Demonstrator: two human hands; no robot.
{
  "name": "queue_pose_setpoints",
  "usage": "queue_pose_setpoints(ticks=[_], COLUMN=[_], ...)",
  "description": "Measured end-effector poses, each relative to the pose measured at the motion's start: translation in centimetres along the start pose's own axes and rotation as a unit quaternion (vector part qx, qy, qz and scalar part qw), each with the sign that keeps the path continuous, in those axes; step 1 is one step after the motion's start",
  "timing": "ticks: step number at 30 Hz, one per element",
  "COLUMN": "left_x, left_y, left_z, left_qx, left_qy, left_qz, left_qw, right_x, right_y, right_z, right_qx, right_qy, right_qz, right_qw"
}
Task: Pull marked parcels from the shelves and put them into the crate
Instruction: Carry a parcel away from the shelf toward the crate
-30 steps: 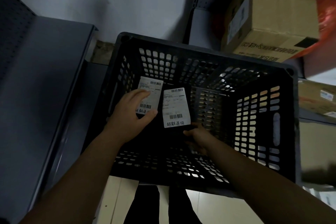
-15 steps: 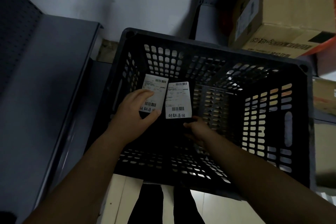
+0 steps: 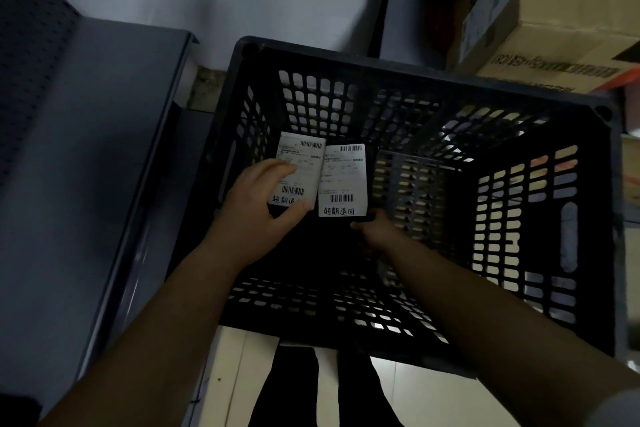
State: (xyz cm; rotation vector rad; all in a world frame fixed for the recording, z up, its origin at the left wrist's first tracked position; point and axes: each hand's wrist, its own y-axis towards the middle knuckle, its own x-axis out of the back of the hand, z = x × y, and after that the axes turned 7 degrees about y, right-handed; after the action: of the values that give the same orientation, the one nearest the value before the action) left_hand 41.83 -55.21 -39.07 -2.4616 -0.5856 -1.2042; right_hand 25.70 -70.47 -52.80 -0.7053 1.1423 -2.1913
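1. Both marked parcels are inside the crate (image 3: 415, 69), above its floor and towards its left wall. The left parcel (image 3: 299, 170) and right parcel (image 3: 343, 180) sit side by side, edges touching or nearly so.
2. Left hand (image 3: 256, 215): fingers lie across the label and the thumb is clamped on its lower edge, so it grips the left parcel. Right hand (image 3: 375, 234): pinches the near lower edge of the right parcel. Its fingers are dim in the shadow.
3. Step in hand, as I judge it, is lowering and releasing. I would set both flat on the crate floor before letting go, labels up so the handwritten marks stay readable, and keep them against the left wall to leave room.
4. Risk: a parcel dropped on edge could lean on the wall and waste space.
5. Materials: the crate is black rigid plastic with slotted lattice walls and base. The parcel bodies are dark and hard to make out. The labels are white, matte paper with barcodes.
6. Surroundings: a grey metal shelf (image 3: 86, 149) at left and a cardboard box (image 3: 554, 10) at upper right.
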Motion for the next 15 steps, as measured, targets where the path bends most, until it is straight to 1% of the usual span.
queue_pose_setpoints(ticks=[6,8,11,15], left_x=[0.0,0.0,0.2,0.4], left_y=[0.2,0.2,0.2,0.3], left_z=[0.0,0.0,0.1,-0.1], left_qx=[0.004,0.003,0.004,0.0], left_qy=[0.007,0.009,0.008,0.003], left_qz=[-0.005,-0.007,0.002,0.0], left_qw=[1.0,1.0,1.0,1.0], right_x=[-0.5,-0.4,0.0,0.5], right_y=[1.6,2.9,4.7,0.8], right_z=[-0.4,-1.1,-2.5,-0.5], right_qx=[0.013,0.039,0.074,0.147], right_qy=[-0.046,-0.087,-0.179,-0.211], right_qz=[-0.012,-0.008,-0.008,-0.026], right_qw=[0.999,0.995,0.981,0.966])
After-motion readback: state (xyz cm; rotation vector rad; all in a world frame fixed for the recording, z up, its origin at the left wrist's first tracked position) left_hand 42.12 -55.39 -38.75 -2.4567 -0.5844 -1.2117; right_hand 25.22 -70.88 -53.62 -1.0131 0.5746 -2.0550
